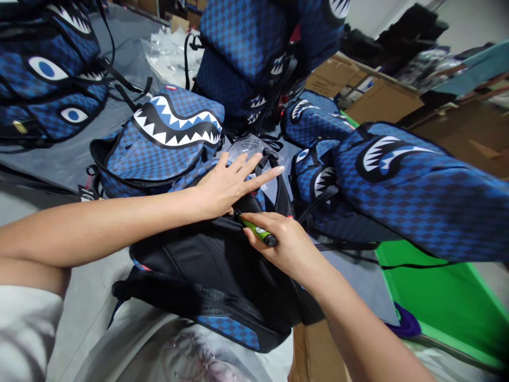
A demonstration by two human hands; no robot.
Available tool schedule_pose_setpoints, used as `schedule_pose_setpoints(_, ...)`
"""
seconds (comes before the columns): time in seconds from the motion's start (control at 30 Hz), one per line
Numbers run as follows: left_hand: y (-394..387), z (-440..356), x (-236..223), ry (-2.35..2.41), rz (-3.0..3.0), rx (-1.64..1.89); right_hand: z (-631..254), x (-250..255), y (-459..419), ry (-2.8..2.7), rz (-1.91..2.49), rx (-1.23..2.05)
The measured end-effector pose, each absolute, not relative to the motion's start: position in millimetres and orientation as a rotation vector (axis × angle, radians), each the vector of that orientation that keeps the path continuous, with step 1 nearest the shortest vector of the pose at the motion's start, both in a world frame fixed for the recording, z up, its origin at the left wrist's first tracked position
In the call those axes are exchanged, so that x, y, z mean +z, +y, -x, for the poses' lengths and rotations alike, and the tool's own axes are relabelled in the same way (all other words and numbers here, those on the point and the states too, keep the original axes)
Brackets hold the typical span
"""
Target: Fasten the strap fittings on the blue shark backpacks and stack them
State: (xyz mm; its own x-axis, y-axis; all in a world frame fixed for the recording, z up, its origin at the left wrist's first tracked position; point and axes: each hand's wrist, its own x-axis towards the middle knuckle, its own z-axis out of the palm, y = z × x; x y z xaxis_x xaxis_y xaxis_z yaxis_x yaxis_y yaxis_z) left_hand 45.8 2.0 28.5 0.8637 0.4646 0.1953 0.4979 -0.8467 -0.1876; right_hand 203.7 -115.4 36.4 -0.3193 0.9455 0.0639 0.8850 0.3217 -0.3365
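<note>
A black backpack [222,260] with blue checkered trim lies in front of me, its dark back side up. My right hand [280,233] grips a green marker-like tool [257,232] with a black end, its tip against the bag near the upper edge. Just beyond it, my left hand [233,183] is spread flat across the bag's top, fingers apart. Part of what lies under the left palm is hidden. Close behind is a blue checkered backpack [170,127] with a shark-mouth print and a gaping zipper.
More checkered backpacks are piled at the left [51,74], at the back [242,63] and at the right [429,180]. A green bin [445,297] stands at the right. Clear plastic wrapping [170,53] lies at the back, near cardboard boxes [366,90].
</note>
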Motion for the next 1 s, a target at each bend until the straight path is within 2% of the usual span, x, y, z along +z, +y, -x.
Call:
schedule_pose_setpoints(0.33,-1.7,-44.4,31.5,-0.847,2.794,-0.196,-211.2,40.0,-111.3,-2.246,1.608,0.515)
schedule_pose_setpoints(0.63,-1.7,-47.4,30.3,-0.876,2.78,-0.175,-209.7,45.0,-105.6,-2.329,1.706,0.466)
schedule_pose_setpoints(0.83,4.7,-58.6,20.6,-0.524,2.796,-0.337,-210.9,42.7,-105.0,-2.3,1.72,0.442)
schedule_pose_setpoints(1.0,7.2,-60.7,16.7,-0.621,2.877,-0.318,-215.0,40.2,-106.8,-2.268,1.738,0.486)
